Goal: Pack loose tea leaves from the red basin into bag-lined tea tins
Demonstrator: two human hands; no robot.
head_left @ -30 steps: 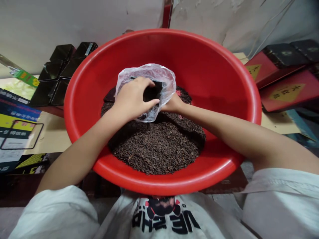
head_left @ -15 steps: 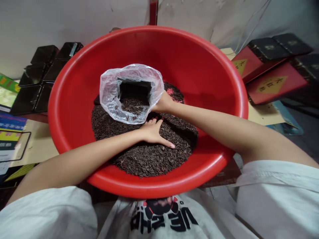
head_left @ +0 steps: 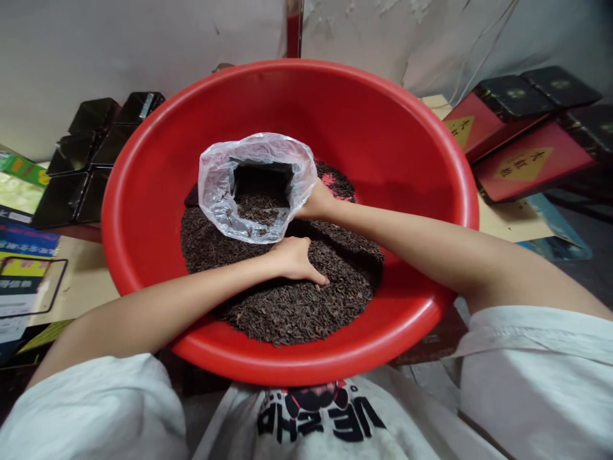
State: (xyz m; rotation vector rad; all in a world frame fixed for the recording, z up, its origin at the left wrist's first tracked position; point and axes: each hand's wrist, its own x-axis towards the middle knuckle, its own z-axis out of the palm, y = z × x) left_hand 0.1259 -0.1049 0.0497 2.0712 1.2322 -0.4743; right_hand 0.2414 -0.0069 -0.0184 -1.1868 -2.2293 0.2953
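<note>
Dark dried tea leaves [head_left: 297, 313] lie heaped in a large red plastic basin [head_left: 383, 134]. My right hand [head_left: 318, 201] grips the right side of a tea tin [head_left: 261, 179], which leans in the basin with its mouth toward me. A clear plastic bag [head_left: 213, 191] lines the tin and is folded out around its mouth. Some tea leaves show inside. Just below the mouth, my left hand [head_left: 293, 259] is pushed into the heap. Its thumb is stretched out to the right, apart from the fingers, which are sunk in the leaves and hidden.
Several black-topped tins [head_left: 76, 153] stand left of the basin. Red tins [head_left: 522, 163] with yellow diamond labels lean at the right. Printed packages [head_left: 23, 255] lie at the far left. A pale wall [head_left: 143, 38] rises behind the basin.
My left hand's spread fingers have sunk into the tea leaves, while its thumb stays out on top. My right hand keeps its hold on the tin. The view has shifted slightly.
</note>
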